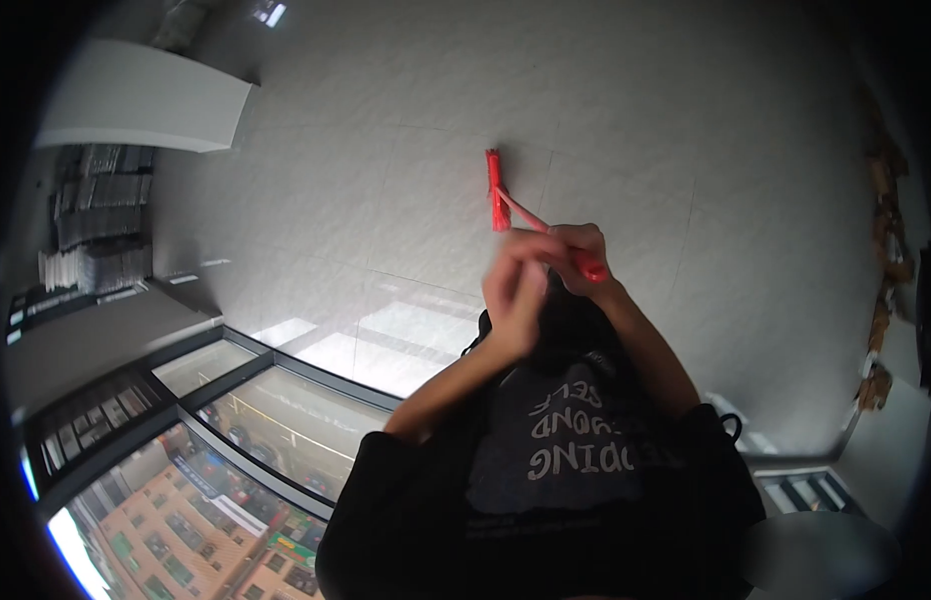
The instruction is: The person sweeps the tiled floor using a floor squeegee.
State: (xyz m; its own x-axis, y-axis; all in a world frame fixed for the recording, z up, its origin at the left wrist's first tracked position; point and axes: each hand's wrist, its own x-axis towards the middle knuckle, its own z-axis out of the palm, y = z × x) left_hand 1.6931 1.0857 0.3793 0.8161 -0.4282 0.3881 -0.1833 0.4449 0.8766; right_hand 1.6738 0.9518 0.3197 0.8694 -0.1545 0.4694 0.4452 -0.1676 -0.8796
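Note:
A broom with a red head (497, 190) is seen beyond my hands, its head against the grey floor. Its thin pinkish-red handle (527, 213) slants from the head back to my hands. My right hand (584, 257) is closed around the handle near its red end (590, 266). Just left of it is my left hand (516, 285), smeared by motion, with its fingers bent near the handle. Whether the left fingers grip the handle cannot be made out.
Grey floor (406, 180) surrounds the broom. A white block-like surface (156, 100) and stacked bundles (101, 210) are at the left. Dark-framed windows (276, 400) stand at the lower left. Brown, cardboard-like pieces (874, 385) line the right edge.

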